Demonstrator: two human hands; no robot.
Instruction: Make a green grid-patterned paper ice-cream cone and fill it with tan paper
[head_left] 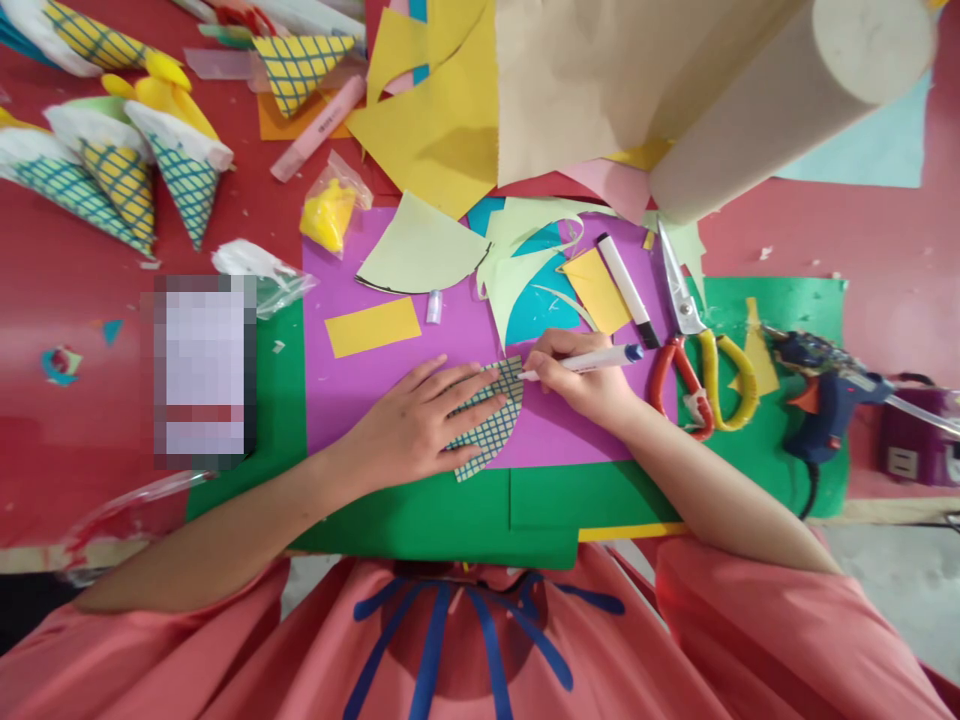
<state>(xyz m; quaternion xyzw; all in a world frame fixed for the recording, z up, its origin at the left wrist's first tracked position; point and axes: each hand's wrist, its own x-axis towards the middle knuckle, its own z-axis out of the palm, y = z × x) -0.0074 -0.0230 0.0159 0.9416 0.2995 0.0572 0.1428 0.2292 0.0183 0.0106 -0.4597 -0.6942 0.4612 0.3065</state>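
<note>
A pale green paper piece (491,435) with a dark grid and a curved right edge lies on the purple sheet (585,430). My left hand (427,420) rests flat over its left part, fingers spread, and hides some of it. In my right hand (589,385) is a white marker (592,361) with a blue end, its tip at the top right corner of the gridded paper. Behind my hands lie a yellow strip (373,327), a small white cap (434,307) and a plain pale green paper fan (420,245) with a black curved line.
Scissors (686,300) and a black-and-white marker (626,290) lie right of centre, a glue gun (832,400) farther right. A large paper roll (772,110) slants across the back right. Gridded paper cones (184,165) lie at the back left. A blurred box (204,370) sits left.
</note>
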